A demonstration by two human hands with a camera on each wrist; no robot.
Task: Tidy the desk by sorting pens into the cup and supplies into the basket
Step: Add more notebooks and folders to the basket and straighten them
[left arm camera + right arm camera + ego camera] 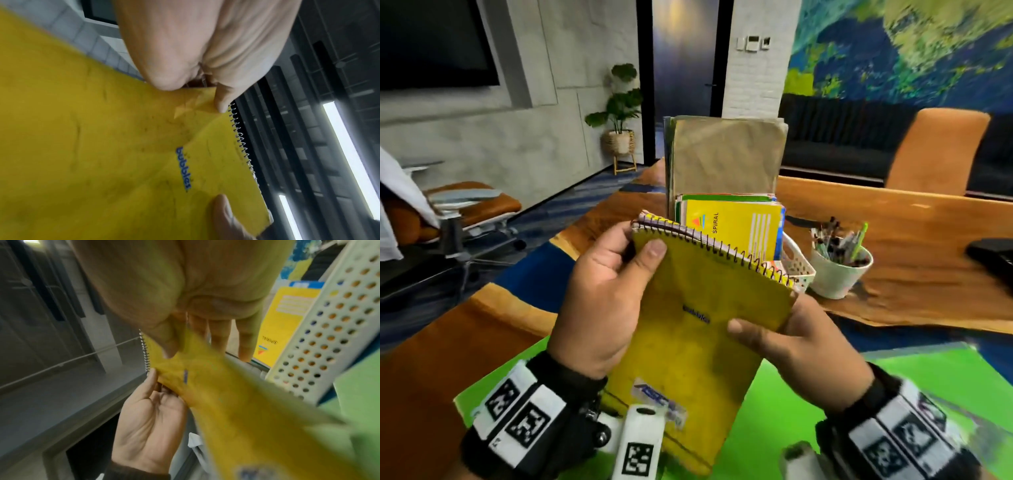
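I hold a yellow spiral notebook (698, 329) up over the desk with both hands. My left hand (606, 291) grips its upper left corner, thumb on the cover, by the wire spiral (242, 142). My right hand (787, 339) pinches the right edge, thumb on top and fingers behind the notebook (205, 369). Just beyond stands the white perforated basket (799, 263), packed with upright notebooks and a brown envelope (726, 157). To its right sits the white cup (839, 270), full of pens.
A green mat (825, 387) lies on the wooden desk (914, 253) under my hands. A dark object (993, 253) rests at the desk's right edge. An orange chair (935, 150) stands behind the desk, and an office chair (458, 219) at the left.
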